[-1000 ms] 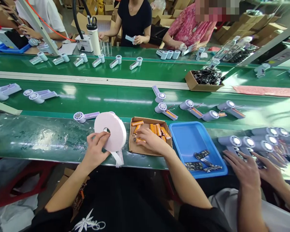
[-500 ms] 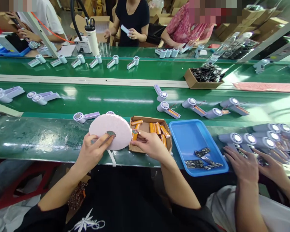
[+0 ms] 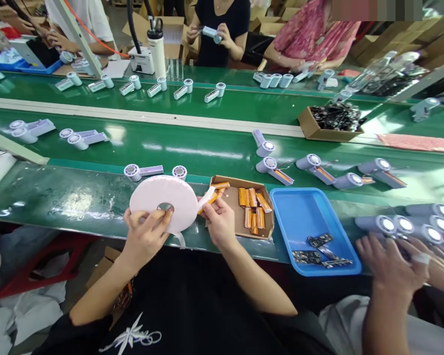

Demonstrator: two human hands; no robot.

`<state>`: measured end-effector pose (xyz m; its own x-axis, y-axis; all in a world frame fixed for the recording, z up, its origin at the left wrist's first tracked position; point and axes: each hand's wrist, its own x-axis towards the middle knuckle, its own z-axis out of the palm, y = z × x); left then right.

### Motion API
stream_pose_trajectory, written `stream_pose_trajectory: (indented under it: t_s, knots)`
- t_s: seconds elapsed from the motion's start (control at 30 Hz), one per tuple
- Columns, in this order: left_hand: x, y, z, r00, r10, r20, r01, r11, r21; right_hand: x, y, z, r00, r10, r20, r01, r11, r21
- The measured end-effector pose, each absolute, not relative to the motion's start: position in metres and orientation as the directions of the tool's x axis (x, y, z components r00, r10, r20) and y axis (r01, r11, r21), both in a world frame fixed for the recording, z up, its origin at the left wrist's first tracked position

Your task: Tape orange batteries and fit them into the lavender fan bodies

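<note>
My left hand [image 3: 144, 236] grips a large pale pink roll of tape [image 3: 163, 201], thumb and fingers at its centre hole, the roll lying almost flat over the bench's near edge. A loose strip hangs from its underside. My right hand [image 3: 217, 222] pinches an orange battery cell [image 3: 208, 198] against the tape end at the roll's right side. Just to the right is an open cardboard box [image 3: 244, 228] with several orange cells.
A blue tray [image 3: 299, 212] with small circuit boards sits right of the box. A neighbour's hands [image 3: 392, 266] work on grey fan bodies [image 3: 407, 224] at the right. More fan parts lie on the green conveyor [image 3: 192, 148]. People work across the belt.
The roll has gone from upright to nearly flat. My right hand has left the box with a cell and brought it to the roll's right edge.
</note>
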<state>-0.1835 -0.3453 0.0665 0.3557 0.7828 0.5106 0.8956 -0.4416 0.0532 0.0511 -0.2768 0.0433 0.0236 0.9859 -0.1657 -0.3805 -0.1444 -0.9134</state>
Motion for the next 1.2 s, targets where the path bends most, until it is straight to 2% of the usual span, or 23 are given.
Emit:
stream_pose_trajectory:
  t_s: [0.03, 0.1, 0.17, 0.2, 0.27, 0.3, 0.37, 0.47, 0.57, 0.63, 0.7, 0.8, 0.9, 1.03, 1.2]
  knots:
    - [-0.188, -0.353, 0.064, 0.368, 0.804, 0.467, 0.884, -0.458, 0.093, 0.060, -0.274, 0.047, 0.067, 0.989, -0.134, -0.390, -0.098, -0.915]
    - [-0.210, -0.372, 0.054, 0.372, 0.868, 0.328, 0.885, -0.438, 0.157, 0.095, -0.269, 0.052, 0.266, 0.964, 0.010, -0.385, 0.115, -0.916]
    - [-0.247, -0.392, 0.039, 0.255, 0.951, 0.176, 0.947, -0.282, 0.154, 0.142, -0.269, 0.050, 0.604, 0.785, 0.137, -0.314, 0.392, -0.865]
    - [-0.269, -0.401, 0.031, 0.151, 0.981, 0.126, 0.977, -0.167, 0.129, 0.164, -0.272, 0.044, 0.664, 0.740, 0.110, -0.305, 0.401, -0.864]
    - [-0.305, -0.411, 0.019, -0.028, 0.995, 0.098, 0.994, 0.017, 0.111, 0.197, -0.285, 0.026, 0.695, 0.719, 0.013, -0.306, 0.312, -0.900]
    - [-0.314, -0.409, 0.017, -0.075, 0.991, 0.114, 0.988, 0.058, 0.140, 0.207, -0.293, 0.016, 0.685, 0.728, -0.030, -0.299, 0.244, -0.923]
    - [-0.309, -0.388, 0.023, -0.080, 0.982, 0.168, 0.961, 0.031, 0.274, 0.212, -0.310, -0.003, 0.661, 0.745, -0.086, -0.261, 0.121, -0.958]
    - [-0.239, -0.316, 0.048, 0.079, 0.984, 0.159, 0.855, -0.149, 0.496, 0.202, -0.322, -0.019, 0.664, 0.739, -0.115, -0.203, 0.031, -0.979]
    - [-0.126, -0.213, 0.070, 0.351, 0.936, 0.017, 0.747, -0.291, 0.598, 0.191, -0.321, -0.022, 0.664, 0.741, -0.101, -0.179, 0.027, -0.983]
    - [-0.047, -0.141, 0.072, 0.449, 0.884, -0.127, 0.762, -0.305, 0.570, 0.188, -0.322, -0.022, 0.622, 0.778, -0.082, -0.174, 0.036, -0.984]
    - [0.028, -0.077, 0.066, 0.473, 0.865, -0.168, 0.782, -0.325, 0.532, 0.187, -0.325, -0.024, 0.581, 0.812, -0.052, -0.151, 0.045, -0.988]
    - [0.127, -0.009, 0.054, 0.418, 0.887, -0.195, 0.837, -0.292, 0.462, 0.189, -0.330, -0.034, 0.567, 0.824, 0.020, -0.033, 0.047, -0.998]
    - [0.199, 0.024, 0.046, 0.342, 0.918, -0.203, 0.879, -0.236, 0.414, 0.195, -0.331, -0.051, 0.555, 0.825, 0.103, 0.125, 0.040, -0.991]
    - [0.239, 0.044, 0.044, 0.400, 0.897, -0.187, 0.865, -0.302, 0.401, 0.204, -0.329, -0.073, 0.563, 0.819, 0.110, 0.184, 0.005, -0.983]
    - [0.207, 0.056, 0.045, 0.546, 0.797, -0.258, 0.812, -0.428, 0.396, 0.213, -0.341, -0.102, 0.603, 0.798, 0.019, 0.171, -0.106, -0.980]
